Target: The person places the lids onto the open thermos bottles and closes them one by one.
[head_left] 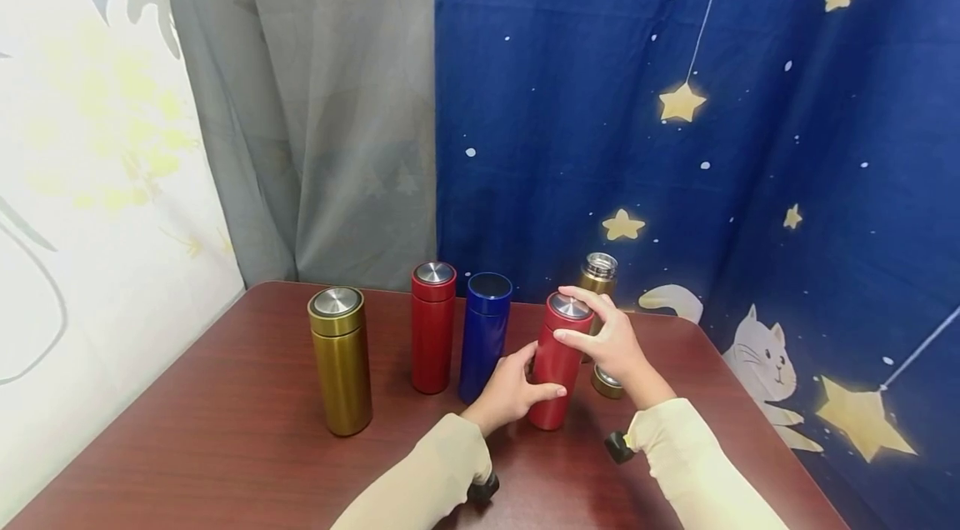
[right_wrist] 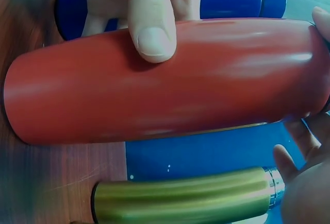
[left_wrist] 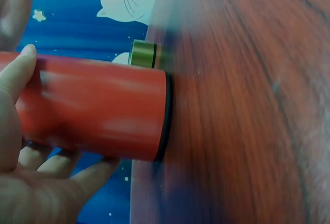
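A red thermos flask (head_left: 555,372) with a silver-topped lid stands upright near the middle right of the table. Around its body curls my left hand (head_left: 512,388), the thumb across the front, as the right wrist view also shows. My right hand (head_left: 611,342) grips the lid (head_left: 570,307) from the right, thumb in front and fingers over the far side. Just behind is a gold flask (right_wrist: 180,195) without its lid, its silver neck (head_left: 601,265) bare. A loose gold lid (head_left: 607,382) rests on the table by it.
To the left stand a blue flask (head_left: 483,347), a second red flask (head_left: 432,338) and a larger gold flask (head_left: 343,372), all with lids on. They share a dark red wooden table (head_left: 225,447). Behind its far edge hang a grey curtain (head_left: 352,97) and a blue starry curtain (head_left: 555,122).
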A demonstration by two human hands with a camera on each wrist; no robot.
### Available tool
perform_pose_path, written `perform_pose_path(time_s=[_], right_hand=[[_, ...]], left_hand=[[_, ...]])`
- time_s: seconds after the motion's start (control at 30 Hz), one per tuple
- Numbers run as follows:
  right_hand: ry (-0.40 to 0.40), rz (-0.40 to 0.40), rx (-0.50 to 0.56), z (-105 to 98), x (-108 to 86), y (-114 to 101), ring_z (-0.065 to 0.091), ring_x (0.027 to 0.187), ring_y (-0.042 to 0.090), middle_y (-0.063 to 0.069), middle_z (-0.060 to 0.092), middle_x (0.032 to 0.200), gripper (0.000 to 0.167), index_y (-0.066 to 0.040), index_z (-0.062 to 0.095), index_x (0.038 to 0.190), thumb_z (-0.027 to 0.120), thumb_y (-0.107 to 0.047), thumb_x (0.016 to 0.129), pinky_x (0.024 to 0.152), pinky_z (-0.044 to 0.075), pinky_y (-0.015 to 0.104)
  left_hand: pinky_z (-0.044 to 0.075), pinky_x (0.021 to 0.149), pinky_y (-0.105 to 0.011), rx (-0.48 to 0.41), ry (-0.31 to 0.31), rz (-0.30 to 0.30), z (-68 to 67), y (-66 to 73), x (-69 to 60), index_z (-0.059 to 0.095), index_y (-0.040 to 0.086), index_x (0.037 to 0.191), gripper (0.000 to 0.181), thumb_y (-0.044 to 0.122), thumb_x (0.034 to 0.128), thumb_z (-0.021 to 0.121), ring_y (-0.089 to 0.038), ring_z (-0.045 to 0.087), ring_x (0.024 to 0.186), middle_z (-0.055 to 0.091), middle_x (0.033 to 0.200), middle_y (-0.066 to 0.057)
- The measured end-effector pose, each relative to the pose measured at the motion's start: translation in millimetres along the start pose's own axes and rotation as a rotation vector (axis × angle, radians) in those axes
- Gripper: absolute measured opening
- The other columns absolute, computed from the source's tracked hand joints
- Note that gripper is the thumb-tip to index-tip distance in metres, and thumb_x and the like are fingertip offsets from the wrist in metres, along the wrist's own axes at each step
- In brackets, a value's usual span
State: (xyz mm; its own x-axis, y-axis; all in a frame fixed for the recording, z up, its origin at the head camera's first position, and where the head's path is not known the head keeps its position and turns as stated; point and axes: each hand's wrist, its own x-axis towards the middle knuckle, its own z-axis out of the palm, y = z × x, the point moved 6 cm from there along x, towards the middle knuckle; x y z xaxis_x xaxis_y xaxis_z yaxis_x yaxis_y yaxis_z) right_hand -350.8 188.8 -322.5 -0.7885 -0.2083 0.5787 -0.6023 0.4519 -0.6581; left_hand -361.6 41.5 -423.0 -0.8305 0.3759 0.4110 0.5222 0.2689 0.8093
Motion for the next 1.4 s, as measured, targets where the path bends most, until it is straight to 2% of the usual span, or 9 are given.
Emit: perform_pose_path(time_s=[0.13, 0.33, 0.67, 0.87, 0.97, 1.1, 1.13, 1.27, 1.4], right_hand=[[0.028, -0.008, -0.061, -0.1, 1.4, -0.5, 0.054, 0.097, 0.024, 0.008, 0.056, 0.106, 0.06, -0.023, 0.062, 0.13, 0.084, -0.021, 0.075, 0.074, 0.055, 0.039], [0.074, -0.035, -0.129, 0.7, 4.7, -3.2, 0.05, 0.091, 0.022, 0.008, 0.054, 0.1, 0.059, -0.023, 0.064, 0.128, 0.085, -0.025, 0.073, 0.072, 0.049, 0.046], [0.094, -0.014, -0.185, 8.3, 10.7, -2.6, 0.048, 0.093, 0.024, 0.007, 0.054, 0.1, 0.06, -0.027, 0.064, 0.129, 0.085, -0.033, 0.073, 0.073, 0.043, 0.042], [0.079, 0.039, -0.123, 7.8, 7.8, 0.9, 0.052, 0.099, 0.025, 0.009, 0.056, 0.108, 0.059, -0.028, 0.063, 0.13, 0.084, -0.031, 0.075, 0.078, 0.048, 0.044], [0.042, 0.068, -0.047, 8.2, 3.4, -13.8, 0.052, 0.105, 0.03, 0.015, 0.055, 0.114, 0.058, -0.02, 0.061, 0.133, 0.081, -0.023, 0.078, 0.083, 0.048, 0.049], [0.005, 0.078, 0.014, 8.5, -3.4, -37.1, 0.049, 0.108, 0.035, 0.021, 0.054, 0.117, 0.059, -0.007, 0.056, 0.136, 0.077, -0.012, 0.08, 0.086, 0.047, 0.051], [0.001, 0.077, 0.02, 8.5, -4.1, -38.1, 0.048, 0.109, 0.035, 0.022, 0.053, 0.118, 0.061, -0.006, 0.055, 0.137, 0.077, -0.011, 0.081, 0.086, 0.047, 0.051], [-0.011, 0.061, 0.012, 6.4, -3.1, -38.8, 0.046, 0.112, 0.036, 0.023, 0.052, 0.125, 0.067, -0.005, 0.048, 0.142, 0.075, -0.009, 0.081, 0.09, 0.044, 0.057], [-0.036, 0.038, 0.019, 5.5, 0.6, -34.6, 0.042, 0.121, 0.041, 0.025, 0.047, 0.136, 0.073, -0.003, 0.041, 0.146, 0.074, -0.01, 0.081, 0.096, 0.038, 0.065]], left_hand=[[0.054, 0.083, -0.031, 0.02, 0.052, -0.003, 0.0, 1.5, -1.5, 0.053, 0.008, 0.135, 0.068, 0.032, 0.0786, 0.082, -0.016, 0.067, 0.096, 0.069, 0.112, -0.004], [0.055, 0.084, -0.038, 0.054, 0.127, 0.007, 0.0, 3.0, -1.9, 0.053, 0.01, 0.133, 0.066, 0.031, 0.0777, 0.083, -0.02, 0.067, 0.095, 0.069, 0.11, -0.003], [0.054, 0.084, -0.038, 0.11, 0.249, -0.009, -3.3, -1.8, -3.2, 0.053, 0.011, 0.132, 0.066, 0.027, 0.0761, 0.084, -0.019, 0.066, 0.095, 0.069, 0.11, -0.004], [0.053, 0.087, -0.04, 0.112, 0.267, -0.028, 0.9, -0.6, -4.1, 0.051, 0.01, 0.135, 0.069, 0.026, 0.0768, 0.084, -0.021, 0.066, 0.098, 0.068, 0.112, -0.006], [0.053, 0.088, -0.041, 0.115, 0.271, -0.049, 3.0, -0.6, -7.7, 0.049, 0.011, 0.136, 0.07, 0.028, 0.0778, 0.083, -0.022, 0.065, 0.1, 0.067, 0.113, -0.006], [0.053, 0.088, -0.044, 0.131, 0.272, -0.11, 5.8, 0.5, -12.7, 0.047, 0.01, 0.138, 0.072, 0.028, 0.0781, 0.083, -0.023, 0.065, 0.101, 0.066, 0.115, -0.006], [0.052, 0.088, -0.045, 0.138, 0.279, -0.128, 6.4, 2.4, -13.7, 0.046, 0.008, 0.139, 0.074, 0.028, 0.0775, 0.083, -0.025, 0.065, 0.102, 0.066, 0.116, -0.007], [0.05, 0.09, -0.049, 0.152, 0.332, -0.188, 8.6, 16.7, -18.1, 0.043, 0.002, 0.14, 0.083, 0.03, 0.0742, 0.084, -0.03, 0.062, 0.106, 0.064, 0.119, -0.012], [0.043, 0.098, -0.052, 0.109, 0.437, -0.194, 7.4, 32.1, -26.6, 0.043, 0.001, 0.142, 0.084, 0.024, 0.072, 0.084, -0.032, 0.054, 0.118, 0.057, 0.13, -0.013]])
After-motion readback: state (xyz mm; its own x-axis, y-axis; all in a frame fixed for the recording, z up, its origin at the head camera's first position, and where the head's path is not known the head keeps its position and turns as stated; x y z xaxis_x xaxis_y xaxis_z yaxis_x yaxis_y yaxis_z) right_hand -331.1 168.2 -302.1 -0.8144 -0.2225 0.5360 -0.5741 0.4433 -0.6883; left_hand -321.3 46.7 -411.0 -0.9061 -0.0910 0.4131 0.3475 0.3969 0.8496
